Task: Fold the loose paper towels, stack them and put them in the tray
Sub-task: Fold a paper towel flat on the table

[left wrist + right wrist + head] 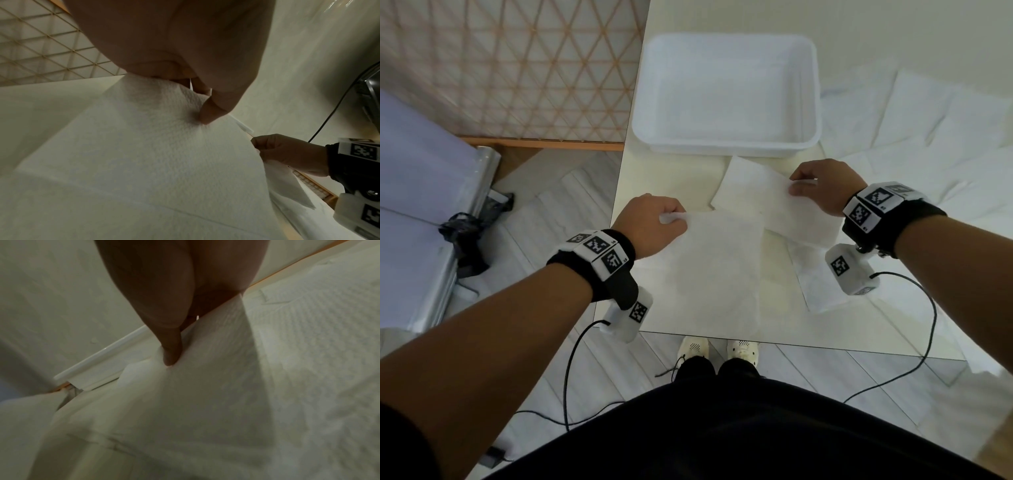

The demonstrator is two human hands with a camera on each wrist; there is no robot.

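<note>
Two hands pinch one paper towel (709, 260) at centre frame: my left hand (654, 224) holds its left corner, my right hand (822, 185) its far right corner. A hard pull could tear the thin sheet. Its long axis runs left to right, just below the empty tray (812, 85) on the counter (784, 330).

Tray (726, 145) set at the far side of the table (671, 17), held paper towel (709, 267) spread before it between left hand (654, 224) and right hand (822, 186), loose paper towels (928, 120) scattered right of the tray, lattice screen (517, 68) placed left of the table
</note>
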